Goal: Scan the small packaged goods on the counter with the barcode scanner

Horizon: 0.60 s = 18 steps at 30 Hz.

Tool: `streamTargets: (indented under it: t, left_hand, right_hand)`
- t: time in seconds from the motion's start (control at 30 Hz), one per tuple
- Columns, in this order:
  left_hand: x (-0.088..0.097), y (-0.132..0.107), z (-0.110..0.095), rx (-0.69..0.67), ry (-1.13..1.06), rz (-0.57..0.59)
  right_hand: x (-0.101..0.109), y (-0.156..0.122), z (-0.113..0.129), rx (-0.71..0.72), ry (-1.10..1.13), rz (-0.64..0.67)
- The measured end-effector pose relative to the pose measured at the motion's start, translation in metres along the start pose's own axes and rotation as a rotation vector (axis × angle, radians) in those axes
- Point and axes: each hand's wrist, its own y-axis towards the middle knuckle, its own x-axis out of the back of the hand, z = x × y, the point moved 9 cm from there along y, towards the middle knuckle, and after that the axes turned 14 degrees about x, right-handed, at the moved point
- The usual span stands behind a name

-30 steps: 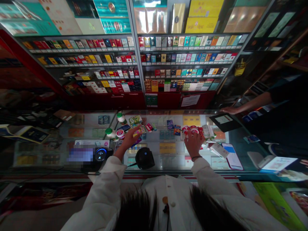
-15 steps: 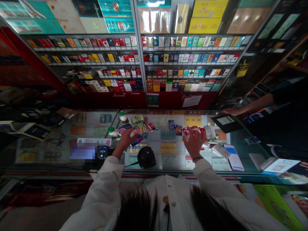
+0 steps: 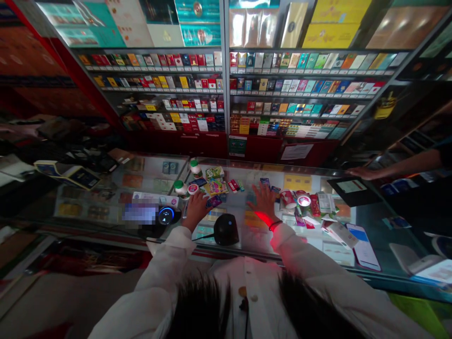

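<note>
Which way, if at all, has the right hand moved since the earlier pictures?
Yes, left: the right hand has come off the red-and-white tubs, nearer the black device.

On the bench [image 3: 254, 238], left of centre, two bottles [image 3: 180, 188] and a tub [image 3: 193, 189] beside snack packets [image 3: 218, 187]. Nearer, a scanner [image 3: 226, 230]. Right, two more tubs [image 3: 288, 200], then a carton [image 3: 341, 234] left of a smartphone [image 3: 363, 246]. Beyond the bench, shelving [image 3: 225, 94].

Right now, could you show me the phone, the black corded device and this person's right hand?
Phone [image 3: 363, 247]: head view, middle of its screen.
Black corded device [image 3: 225, 230]: head view, middle of its body.
Right hand [image 3: 265, 204]: head view, back of the hand, behind the fingers.
</note>
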Motion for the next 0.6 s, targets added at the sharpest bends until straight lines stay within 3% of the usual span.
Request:
streamTargets:
  t: [0.13, 0.3, 0.43, 0.6]
  left_hand:
    - [-0.005, -0.003, 0.002, 0.014, 0.092, 0.007]
    - [0.002, -0.003, -0.003, 0.033, 0.063, 0.025]
    - [0.02, 0.002, -0.012, 0.032, -0.042, 0.014]
    - [0.054, 0.01, -0.043, -0.126, -0.152, -0.009]
  right_hand:
    - [-0.021, 0.019, 0.04, 0.18, 0.073, 0.128]
    - [-0.028, 0.035, 0.068, 0.266, 0.102, 0.176]
    - [-0.021, 0.044, 0.075, 0.341, 0.162, 0.176]
    - [0.009, 0.049, 0.062, 0.304, 0.36, 0.067]
